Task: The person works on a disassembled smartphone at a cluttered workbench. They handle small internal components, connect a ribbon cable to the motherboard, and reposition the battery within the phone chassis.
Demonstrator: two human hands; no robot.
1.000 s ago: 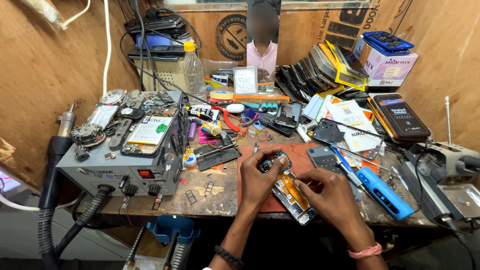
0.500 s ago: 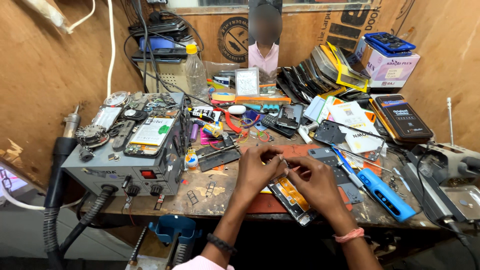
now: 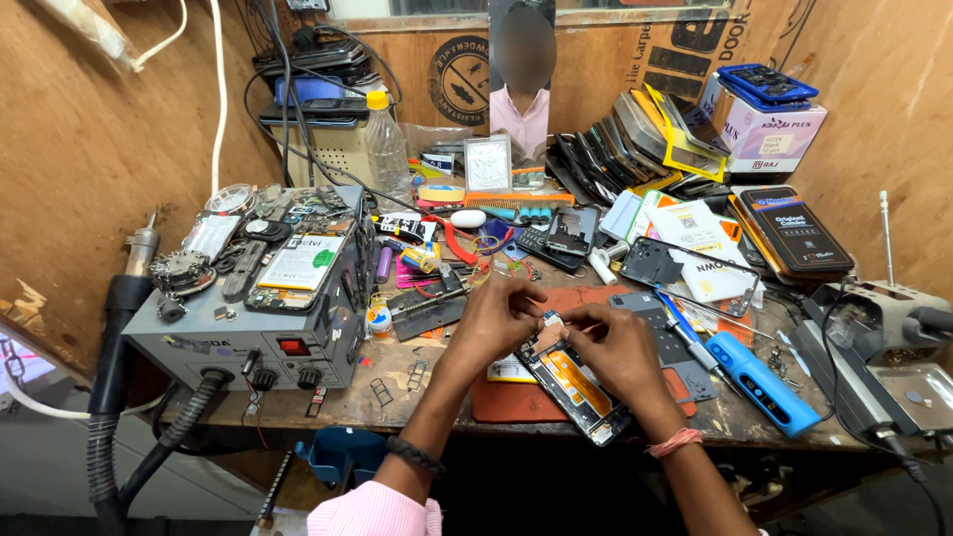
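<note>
An opened phone (image 3: 574, 385) lies on a red-brown mat (image 3: 516, 400) at the bench's front edge, its orange inside facing up. My left hand (image 3: 493, 320) and my right hand (image 3: 613, 347) meet over the phone's top end. Between their fingertips they pinch a small pale part (image 3: 549, 320), too small to make out. My right wrist wears a pink band.
A grey hot-air station (image 3: 260, 318) piled with phone parts stands at the left, its hose hanging down. A blue tool (image 3: 757, 382) lies to the right. Stacked phones, boxes, a plastic bottle (image 3: 383, 142) and a mirror (image 3: 523, 69) fill the back.
Both hands have stayed over the open phone, shifting a little up to its top end, and the view has moved slightly.
</note>
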